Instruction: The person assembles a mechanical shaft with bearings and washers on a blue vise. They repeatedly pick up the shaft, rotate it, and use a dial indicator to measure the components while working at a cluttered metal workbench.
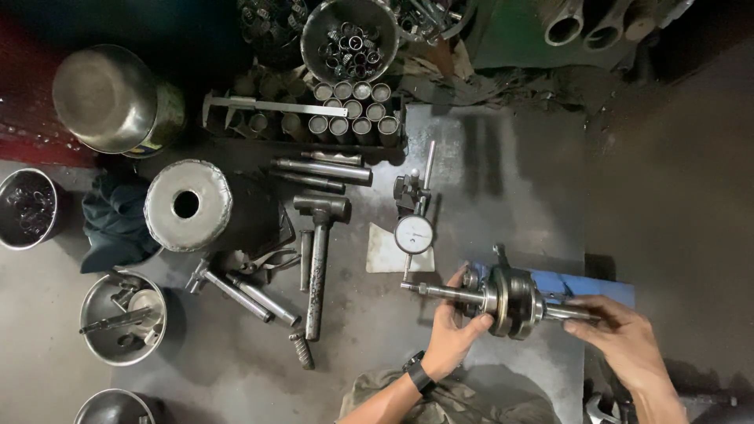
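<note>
A steel crankshaft assembly (pixel 510 301) is held level over the dark counter (pixel 503 173), just above a blue stand (pixel 605 286) at the counter's near right part. The left hand (pixel 455 326) is closed around the left shaft next to the round crank webs, fingers wrapped over the top; the right hand (pixel 620 334) pinches the right shaft end between thumb and fingertips, closed on it. The assembly looks heavy and fully rigid, solid metal with thick webs in the middle, so its weight sits at the centre and the two thin shafts serve as the natural places to grip. The surfaces appear oily and smooth, so it may well slip in a loose hold; a firm wrap close to the webs would seem safest, and the machined journals would not take knocks well. Just beyond the left shaft tip stands a dial indicator (pixel 414 233) on its base over a pale cloth (pixel 385 251). Farther left lie a hammer (pixel 318 251), several steel drifts (pixel 322 169) and a large hollow steel cylinder (pixel 188 206); metal bowls (pixel 122 318) of small parts sit along the left side
</note>
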